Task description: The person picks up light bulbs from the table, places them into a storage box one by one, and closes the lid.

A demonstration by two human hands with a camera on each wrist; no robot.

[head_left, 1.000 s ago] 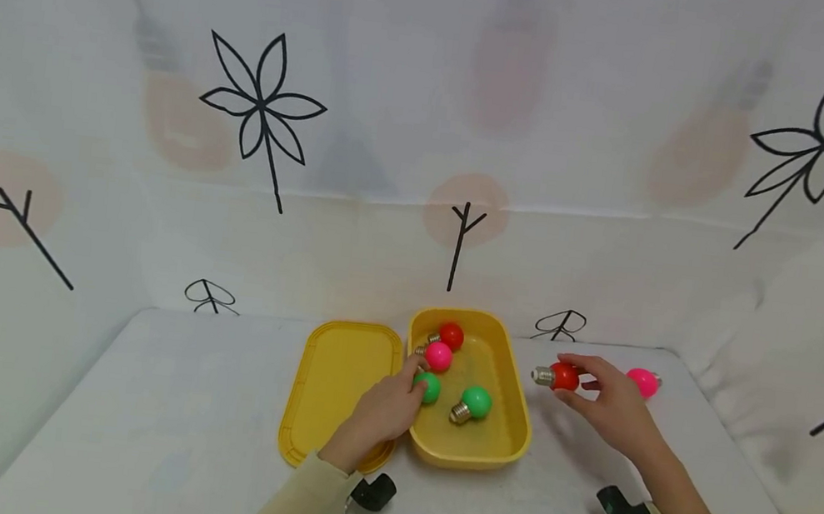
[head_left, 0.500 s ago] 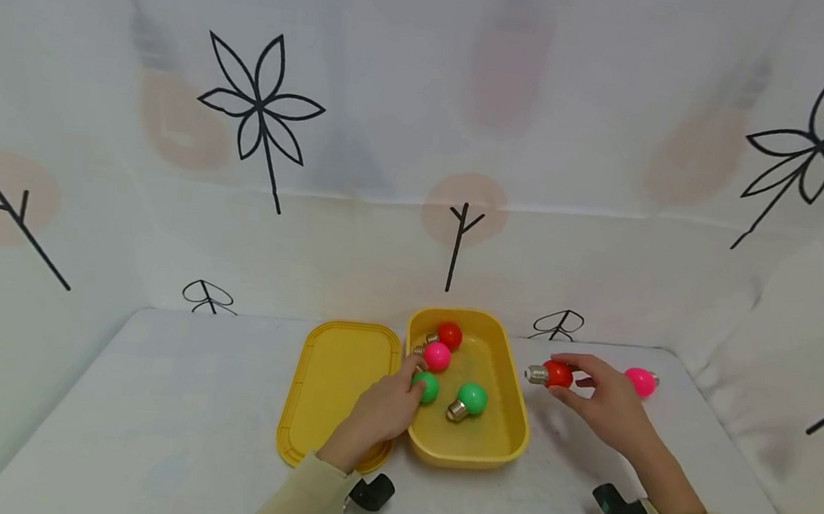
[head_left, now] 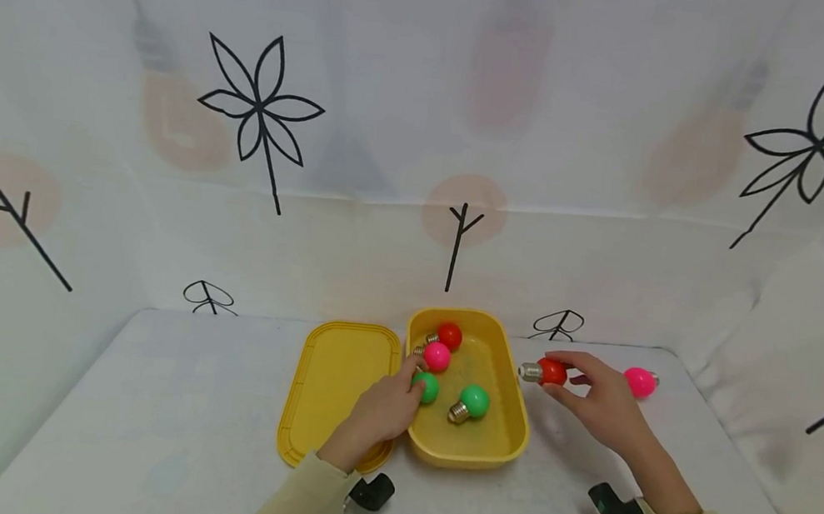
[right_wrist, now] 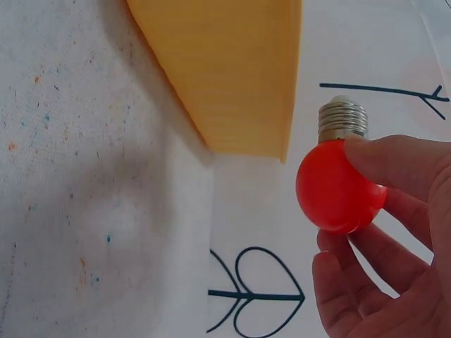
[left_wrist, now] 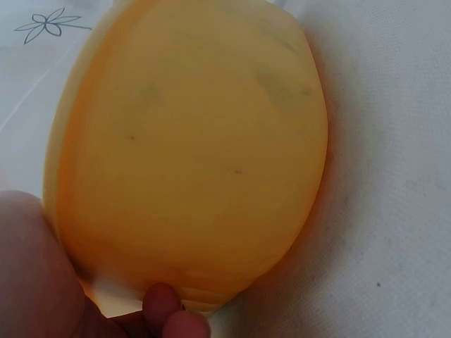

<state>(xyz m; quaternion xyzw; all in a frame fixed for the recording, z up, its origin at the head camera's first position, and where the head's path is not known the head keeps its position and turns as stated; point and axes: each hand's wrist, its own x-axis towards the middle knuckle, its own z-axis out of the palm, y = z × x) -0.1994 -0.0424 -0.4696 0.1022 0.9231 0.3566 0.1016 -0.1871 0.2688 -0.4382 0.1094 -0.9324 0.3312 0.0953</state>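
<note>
My right hand (head_left: 604, 399) pinches a red light bulb (head_left: 553, 372) with a silver screw base, held above the table just right of the yellow box (head_left: 519, 423). In the right wrist view, thumb and fingers hold the red globe, screw base up. The left hand (head_left: 387, 405) grips the box's left wall; its wrist view shows the box's outside with fingertips at the lower edge. Inside the box are a red bulb (head_left: 450, 335), a pink bulb (head_left: 437, 357) and two green bulbs, one green bulb (head_left: 426, 387) beside the left fingers, the other green bulb (head_left: 475, 401) further right.
A flat yellow lid (head_left: 339, 375) lies left of the box, partly beneath the left forearm. One more pink bulb (head_left: 641, 382) rests on the white table (head_left: 137, 429), just behind the right hand. A patterned cloth (head_left: 364, 135) hangs at the back.
My right hand has moved slightly left with the red bulb, closer to the box. The left hand keeps its grip on the box wall.
</note>
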